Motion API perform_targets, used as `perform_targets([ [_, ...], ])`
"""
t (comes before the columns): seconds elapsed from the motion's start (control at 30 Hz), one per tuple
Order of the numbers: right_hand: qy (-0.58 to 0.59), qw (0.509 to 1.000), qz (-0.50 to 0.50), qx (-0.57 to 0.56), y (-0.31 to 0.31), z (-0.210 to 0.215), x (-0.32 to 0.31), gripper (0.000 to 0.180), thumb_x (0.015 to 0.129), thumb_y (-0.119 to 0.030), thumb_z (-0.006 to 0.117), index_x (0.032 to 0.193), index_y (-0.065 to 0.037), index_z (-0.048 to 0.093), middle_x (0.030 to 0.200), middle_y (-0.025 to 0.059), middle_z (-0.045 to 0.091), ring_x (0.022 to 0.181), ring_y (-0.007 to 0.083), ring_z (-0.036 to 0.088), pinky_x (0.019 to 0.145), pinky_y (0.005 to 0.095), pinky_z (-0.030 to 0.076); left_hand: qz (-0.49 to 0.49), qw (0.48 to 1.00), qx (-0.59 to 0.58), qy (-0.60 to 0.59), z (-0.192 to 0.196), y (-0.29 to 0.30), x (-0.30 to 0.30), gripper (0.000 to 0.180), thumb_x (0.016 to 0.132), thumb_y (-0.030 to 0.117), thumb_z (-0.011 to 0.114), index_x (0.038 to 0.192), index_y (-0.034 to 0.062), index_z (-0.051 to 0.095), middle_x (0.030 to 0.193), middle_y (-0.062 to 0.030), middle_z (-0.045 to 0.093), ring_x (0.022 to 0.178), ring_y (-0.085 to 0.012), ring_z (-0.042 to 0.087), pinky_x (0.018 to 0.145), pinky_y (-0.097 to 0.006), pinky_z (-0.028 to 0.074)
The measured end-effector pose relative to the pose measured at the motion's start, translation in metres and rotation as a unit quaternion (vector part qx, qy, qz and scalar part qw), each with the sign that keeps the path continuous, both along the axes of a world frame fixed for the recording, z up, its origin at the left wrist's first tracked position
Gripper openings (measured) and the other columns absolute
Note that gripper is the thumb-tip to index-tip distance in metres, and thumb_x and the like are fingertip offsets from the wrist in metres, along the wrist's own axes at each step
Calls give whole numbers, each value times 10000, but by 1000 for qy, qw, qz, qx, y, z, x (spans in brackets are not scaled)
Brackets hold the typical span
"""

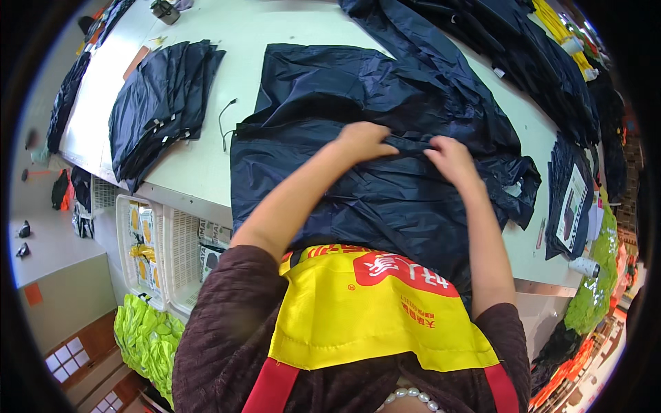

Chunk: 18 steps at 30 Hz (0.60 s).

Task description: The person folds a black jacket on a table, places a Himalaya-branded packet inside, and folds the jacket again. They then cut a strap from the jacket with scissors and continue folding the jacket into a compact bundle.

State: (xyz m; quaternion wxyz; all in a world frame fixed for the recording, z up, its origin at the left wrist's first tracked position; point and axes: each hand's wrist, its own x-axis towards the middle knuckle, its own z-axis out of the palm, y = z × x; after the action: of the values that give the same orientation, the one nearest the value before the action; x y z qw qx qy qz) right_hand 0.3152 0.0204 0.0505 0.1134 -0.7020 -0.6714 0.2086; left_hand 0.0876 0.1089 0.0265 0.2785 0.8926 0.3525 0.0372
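Two bare hands work on a dark navy garment (pixel 372 138) of thin, shiny fabric, spread flat on a pale green table (pixel 248 34). The view looks straight down from the person's head, so both forearms rise from the lower edge toward the middle of the picture.

The left hand (pixel 363 141) rests on the cloth near the centre, fingers curled and pinching a ridge of fabric that runs crosswise. The right hand (pixel 451 157) sits just beside it, to the right, its fingers also closed on the same raised fold. Both grips are narrow, holding cloth only. The garment lies under and around both hands: most of it stretches away from the person toward the far side of the table, and its near part hangs over the table edge against a yellow apron (pixel 365 310) with red straps.

To the left, well apart from the hands, a stack of folded navy garments (pixel 162 103) lies on the table. A thin dark cord (pixel 226 120) lies between that stack and the spread garment. More dark garments (pixel 523 55) are heaped at the far right. White plastic baskets (pixel 158 248) stand below the table's left edge, with bright green fabric (pixel 148 337) lower down.
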Motion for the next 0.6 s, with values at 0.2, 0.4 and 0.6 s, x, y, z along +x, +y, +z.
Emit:
perform_targets([
  [0.2, 115, 982, 114, 97, 45, -42, -129, 409, 791, -210, 657, 1160, -66, 555, 1168, 163, 559, 1107, 330, 503, 942, 408, 406, 420, 890, 151, 94, -10, 64, -191, 630, 807, 526, 579, 1244, 77, 510, 1241, -192, 523, 1121, -351, 521, 915, -446, 429],
  [0.4, 50, 997, 58, 14, 54, -46, -145, 474, 736, -194, 721, 1169, -106, 552, 1178, 133, 512, 1138, 333, 457, 937, 422, 406, 492, 869, 28, 43, 16, 95, -253, 686, 775, 580, 590, 1195, 39, 555, 1165, -203, 573, 1058, -344, 566, 897, -422, 436],
  [0.6, 49, 997, 55, -28, 62, -28, -150, 383, 763, -201, 690, 1114, -82, 593, 1176, 143, 525, 1141, 333, 464, 953, 409, 399, 327, 944, -37, 3, -9, 130, -229, 432, 734, 446, 630, 915, 60, 700, 895, -172, 671, 881, -302, 644, 790, -366, 487],
])
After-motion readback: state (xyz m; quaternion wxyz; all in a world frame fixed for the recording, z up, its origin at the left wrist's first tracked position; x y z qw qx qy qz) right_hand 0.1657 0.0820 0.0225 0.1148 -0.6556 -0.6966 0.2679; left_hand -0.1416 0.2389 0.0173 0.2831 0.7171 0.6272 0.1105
